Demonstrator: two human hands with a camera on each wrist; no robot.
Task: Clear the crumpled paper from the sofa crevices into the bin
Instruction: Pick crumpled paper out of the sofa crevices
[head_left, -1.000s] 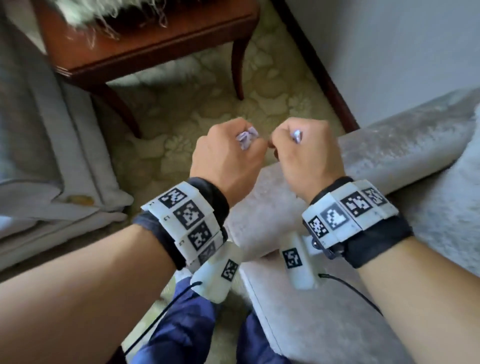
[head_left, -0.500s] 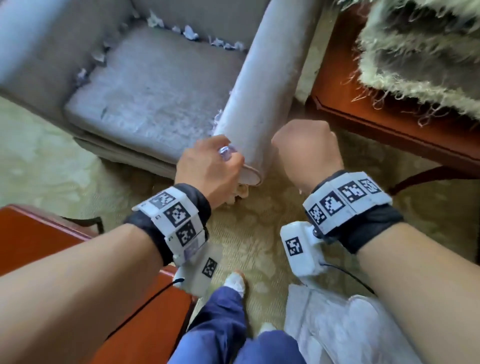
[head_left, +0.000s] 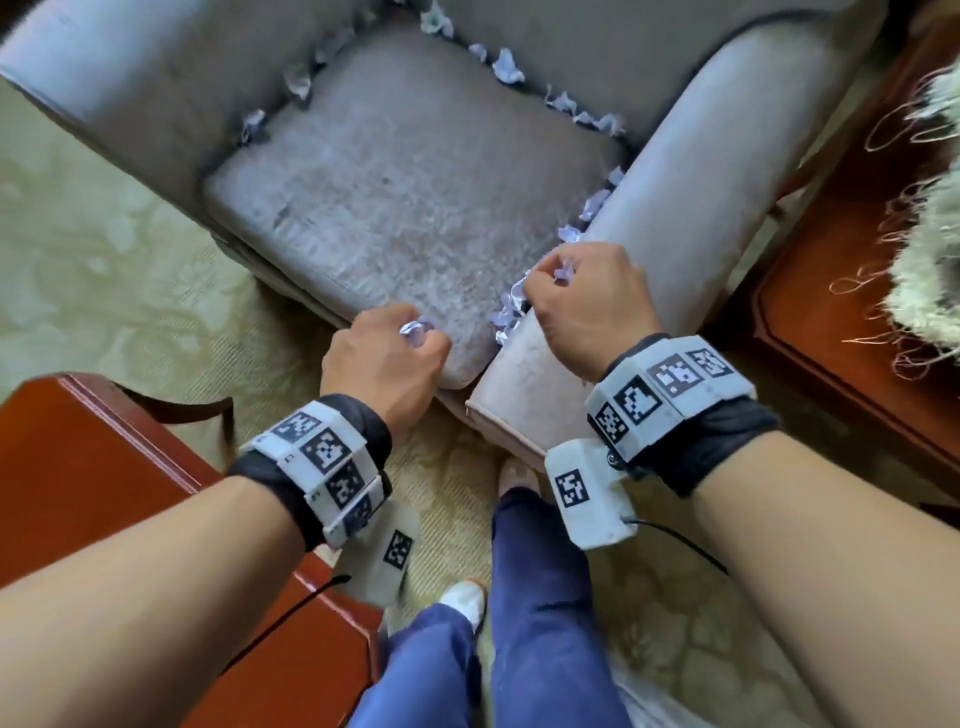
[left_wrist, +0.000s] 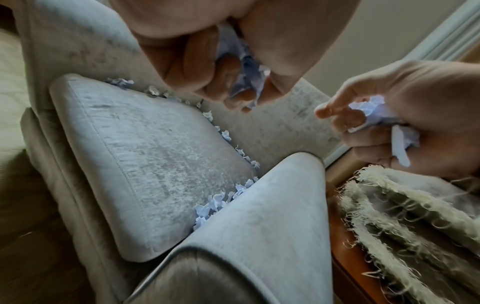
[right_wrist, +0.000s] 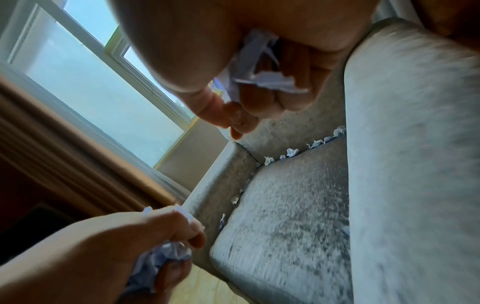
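Both fists are full: the left hand (head_left: 387, 358) is curled round a wad of crumpled paper (head_left: 414, 329) over the front edge of the seat cushion (head_left: 395, 197), and the left wrist view shows the pale blue sheet bulging out between its bent fingers (left_wrist: 228, 67). Moving right, the right hand (head_left: 587, 306) hangs above the front end of the right armrest (head_left: 691, 208), its fingers folded over its own paper scraps (head_left: 563, 270), while thumb and forefinger seem to reach toward the clump of paper (head_left: 506, 312) wedged in the crevice just below; whether they already touch it, the pictures do not say. More paper pieces (head_left: 506, 65) line the back crevice, more still sit along the left crevice (head_left: 298, 85), and a run of them climbs the right crevice (head_left: 592, 205), so the sofa (head_left: 639, 57) is far from clear. The step in hand looks like gathering, mid-task, with plenty left. No bin shows in any view, so its place cannot be told. Next, by the look of it, either one more pinch from that near clump with a hand that has little room to spare, or a trip to empty both fists first; overfilled, a loose strip like the one dangling from the right palm (right_wrist: 270, 81) could well drop to the carpet (head_left: 104, 249).
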